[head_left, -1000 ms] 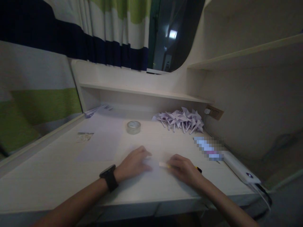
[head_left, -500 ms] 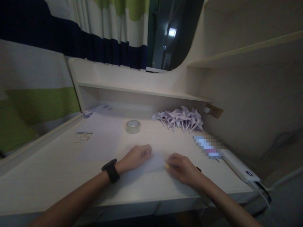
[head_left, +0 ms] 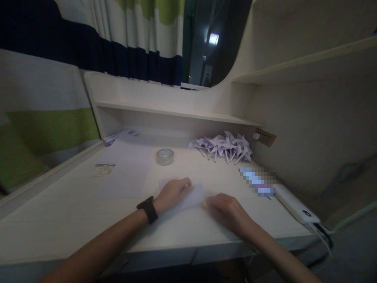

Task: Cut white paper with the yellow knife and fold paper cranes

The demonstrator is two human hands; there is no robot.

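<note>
My left hand pins the pale sheet of paper flat, fingers curled over its near-left part. My right hand presses down at the sheet's right edge, fingers bent; a bit of yellow shows at the fingertips, can't tell whether it's gripped. The sheet lies on the desk, near the front edge. Black watch on my left wrist. Behind the sheet: tape roll. Behind-right of the sheet: pile of folded paper pinwheels. Right of the sheet: white power strip. Left of the sheet: larger flat sheet.
</note>
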